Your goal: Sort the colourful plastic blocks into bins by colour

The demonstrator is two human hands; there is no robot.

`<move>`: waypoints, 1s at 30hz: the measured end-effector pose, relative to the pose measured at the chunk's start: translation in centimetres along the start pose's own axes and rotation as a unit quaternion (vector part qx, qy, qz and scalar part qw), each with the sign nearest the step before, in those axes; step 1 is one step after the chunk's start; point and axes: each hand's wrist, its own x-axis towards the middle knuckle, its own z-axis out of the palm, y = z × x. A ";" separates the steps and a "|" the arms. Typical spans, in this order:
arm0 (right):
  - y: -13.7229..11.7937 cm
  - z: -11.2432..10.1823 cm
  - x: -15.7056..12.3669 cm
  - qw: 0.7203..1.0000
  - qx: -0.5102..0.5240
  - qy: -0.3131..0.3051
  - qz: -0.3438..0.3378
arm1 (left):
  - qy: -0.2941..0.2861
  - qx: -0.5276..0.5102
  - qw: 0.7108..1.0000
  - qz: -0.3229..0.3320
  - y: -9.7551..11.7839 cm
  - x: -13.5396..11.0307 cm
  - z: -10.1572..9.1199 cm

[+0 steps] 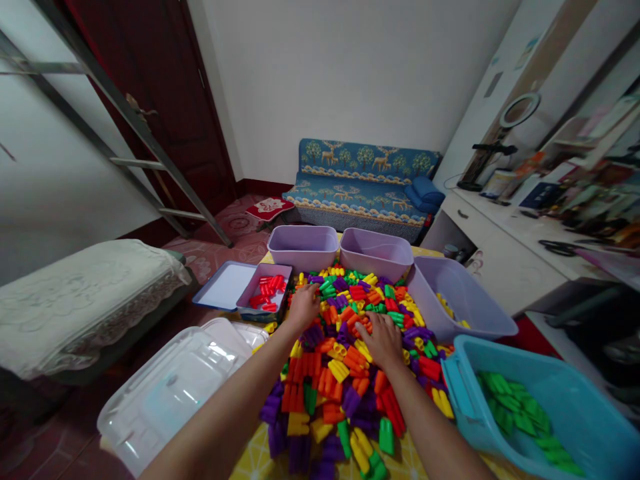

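A big pile of plastic building blocks (339, 371) in orange, yellow, green, purple and red spreads before me. My left hand (303, 309) is over the pile's left side, close to a metal tin (245, 301) with red blocks (270, 291) in it. Its fingers are curled together, and what they hold, if anything, is hidden. My right hand (384, 341) rests at the middle of the pile. Its thumb and fingers are around an orange block (367, 324), which is partly covered. Green blocks (517, 403) lie in a blue bin (463, 387) at the right.
Two lilac bins (303, 257) stand along the far table edge; a third lilac bin (425, 293) at the right holds some yellow blocks (445, 305). Clear plastic lids (165, 393) lie at the left. Beyond are a sofa (350, 193), a ladder (125, 113) and a white desk (505, 233).
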 end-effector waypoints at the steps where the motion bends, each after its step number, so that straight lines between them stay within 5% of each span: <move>1: 0.0 0.0 0.0 1.000 0.001 0.000 0.001 | -0.009 0.019 1.000 -0.005 0.0 0.5 0.0; 13: -0.1 -0.1 -0.1 1.000 -0.001 0.005 0.001 | -0.045 0.141 0.989 -0.019 -0.8 0.8 0.3; 20: 0.0 -0.1 0.0 1.000 0.002 0.004 0.001 | -0.016 0.129 0.991 -0.022 -0.9 -0.1 -0.6; 30: 0.0 0.0 -0.1 1.000 -0.001 0.008 0.002 | -0.051 0.065 0.996 -0.041 -1.2 -0.6 -0.2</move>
